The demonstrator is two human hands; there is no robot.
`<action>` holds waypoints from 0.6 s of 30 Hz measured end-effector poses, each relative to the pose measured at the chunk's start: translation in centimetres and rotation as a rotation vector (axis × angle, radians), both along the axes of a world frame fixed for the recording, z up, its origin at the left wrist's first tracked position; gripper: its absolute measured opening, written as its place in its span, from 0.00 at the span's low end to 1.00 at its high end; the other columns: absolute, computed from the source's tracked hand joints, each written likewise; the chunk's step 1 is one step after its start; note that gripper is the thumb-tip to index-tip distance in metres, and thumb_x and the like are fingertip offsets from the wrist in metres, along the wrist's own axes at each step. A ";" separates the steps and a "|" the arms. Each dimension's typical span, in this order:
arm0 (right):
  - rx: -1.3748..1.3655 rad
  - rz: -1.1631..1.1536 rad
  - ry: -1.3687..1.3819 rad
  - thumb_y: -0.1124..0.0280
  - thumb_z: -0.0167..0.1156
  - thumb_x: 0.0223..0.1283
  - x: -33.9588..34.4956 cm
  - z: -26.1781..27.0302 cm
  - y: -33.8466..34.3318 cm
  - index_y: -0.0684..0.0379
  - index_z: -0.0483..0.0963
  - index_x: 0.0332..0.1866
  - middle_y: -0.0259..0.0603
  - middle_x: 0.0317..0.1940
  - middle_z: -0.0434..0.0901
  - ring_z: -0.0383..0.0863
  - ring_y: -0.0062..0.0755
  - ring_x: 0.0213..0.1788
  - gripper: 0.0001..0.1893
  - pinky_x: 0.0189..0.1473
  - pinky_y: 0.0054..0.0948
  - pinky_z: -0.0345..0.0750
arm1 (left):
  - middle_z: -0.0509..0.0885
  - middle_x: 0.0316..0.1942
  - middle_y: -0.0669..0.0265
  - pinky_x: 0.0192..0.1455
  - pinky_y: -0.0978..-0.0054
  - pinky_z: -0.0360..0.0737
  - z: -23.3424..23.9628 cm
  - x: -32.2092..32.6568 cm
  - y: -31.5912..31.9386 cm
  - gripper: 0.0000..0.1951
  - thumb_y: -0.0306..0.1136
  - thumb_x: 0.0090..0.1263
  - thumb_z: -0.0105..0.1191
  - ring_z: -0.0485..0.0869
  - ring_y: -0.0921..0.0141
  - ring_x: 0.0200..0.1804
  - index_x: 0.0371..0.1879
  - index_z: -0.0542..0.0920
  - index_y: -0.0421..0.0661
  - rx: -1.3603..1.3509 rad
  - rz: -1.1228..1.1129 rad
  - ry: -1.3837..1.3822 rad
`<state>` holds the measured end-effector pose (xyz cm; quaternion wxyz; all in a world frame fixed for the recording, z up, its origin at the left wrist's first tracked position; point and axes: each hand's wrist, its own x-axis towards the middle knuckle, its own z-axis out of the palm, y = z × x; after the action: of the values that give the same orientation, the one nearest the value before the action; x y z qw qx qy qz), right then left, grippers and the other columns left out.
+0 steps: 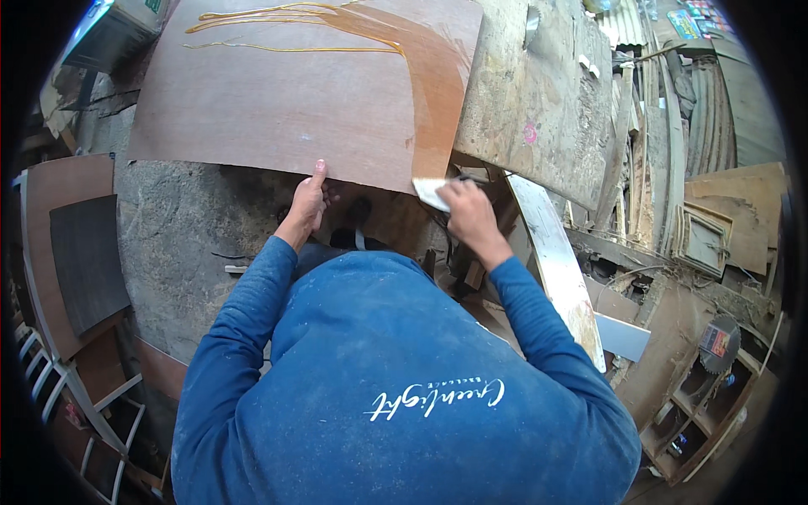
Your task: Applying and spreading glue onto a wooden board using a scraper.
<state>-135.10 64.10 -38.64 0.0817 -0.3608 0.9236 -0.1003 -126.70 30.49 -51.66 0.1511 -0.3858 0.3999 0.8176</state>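
A thin plywood sheet (278,107) lies in front of me. Its near edge is in my left hand (308,201), with the thumb on the top face and the fingers underneath. At the sheet's near right corner, my right hand (473,218) grips a white flat spreader (430,191). The spreader's edge touches the end of a smeared band of amber glue (439,107). That band runs along the sheet's right side and bends left at the far end. Several unspread glue beads (297,48) stretch across the far part of the sheet.
Right of the sheet is a worn wooden bench top (530,107) with a saw blade (533,26) protruding. A white board (555,259) slants below it. Wood strips (637,139) lie farther right, near a wooden box with a circular saw blade (719,344). A metal can (117,38) stands far left.
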 end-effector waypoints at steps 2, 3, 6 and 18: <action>0.061 -0.012 -0.189 0.86 0.59 0.49 2.4 1.9 1.2 0.56 0.85 0.52 0.46 0.49 0.87 0.84 0.52 0.52 0.23 0.56 0.44 0.83 | 0.89 0.44 0.66 0.51 0.65 0.81 0.2 0.1 -0.2 0.30 0.64 0.81 0.53 0.87 0.69 0.49 0.52 0.83 0.43 0.003 -0.027 0.008; 0.086 -0.019 -0.286 0.86 0.59 0.49 2.4 3.0 1.1 0.57 0.86 0.52 0.46 0.49 0.87 0.85 0.52 0.52 0.24 0.57 0.45 0.83 | 0.89 0.45 0.66 0.51 0.65 0.80 0.3 0.1 -0.3 0.30 0.64 0.81 0.53 0.87 0.69 0.49 0.51 0.83 0.43 0.004 -0.039 0.009; -0.059 0.003 -0.155 0.86 0.58 0.50 -2.1 6.2 -1.9 0.56 0.85 0.55 0.47 0.48 0.88 0.85 0.53 0.54 0.25 0.58 0.46 0.82 | 0.89 0.51 0.64 0.54 0.64 0.79 0.8 0.1 -0.7 0.30 0.63 0.82 0.53 0.86 0.67 0.52 0.55 0.83 0.44 0.031 -0.065 -0.003; 0.079 0.209 0.108 0.80 0.59 0.62 -18.4 4.8 -13.0 0.58 0.84 0.53 0.48 0.50 0.85 0.86 0.52 0.57 0.16 0.60 0.46 0.84 | 0.88 0.58 0.59 0.57 0.65 0.79 -0.8 6.1 -5.8 0.32 0.55 0.80 0.59 0.88 0.65 0.53 0.67 0.77 0.38 -0.270 -0.176 -0.162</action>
<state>-153.50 51.05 -33.81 0.0560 -0.4564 0.8873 -0.0349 -120.64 24.67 -52.41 0.2006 -0.4305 0.5250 0.7063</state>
